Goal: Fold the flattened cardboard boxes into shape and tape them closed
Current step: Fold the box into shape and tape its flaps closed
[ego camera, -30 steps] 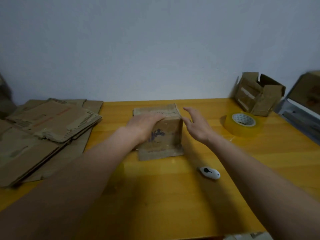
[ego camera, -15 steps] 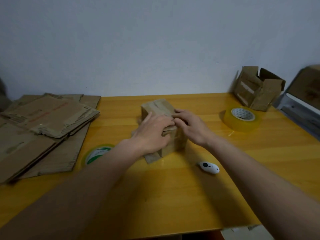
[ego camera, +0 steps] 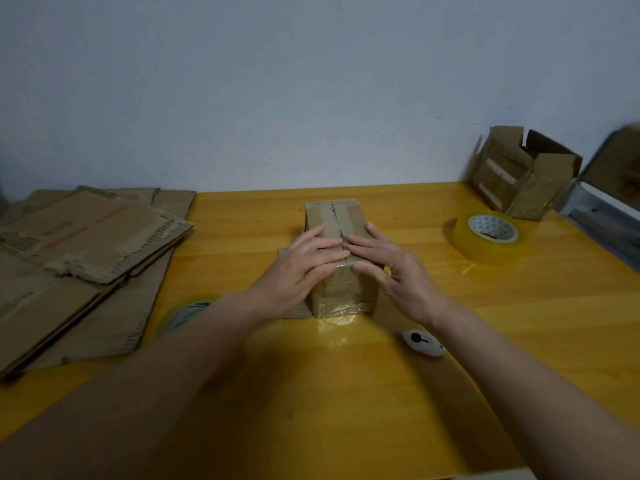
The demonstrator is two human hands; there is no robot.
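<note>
– Where's the box (ego camera: 337,216) relative to the tape roll (ego camera: 491,237)?
– Left of it, mid-table, under both hands.
– And the hands?
– Left hand (ego camera: 298,271) and right hand (ego camera: 398,275) lie flat with straight fingers, pressing its top seam, fingertips nearly meeting.

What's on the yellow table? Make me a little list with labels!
middle: small cardboard box, flaps closed
left hand: flat on box top
right hand: flat on box top
left side: flattened cardboard boxes
right side: yellow tape roll
far right: open box
near right arm: small white cutter
</note>
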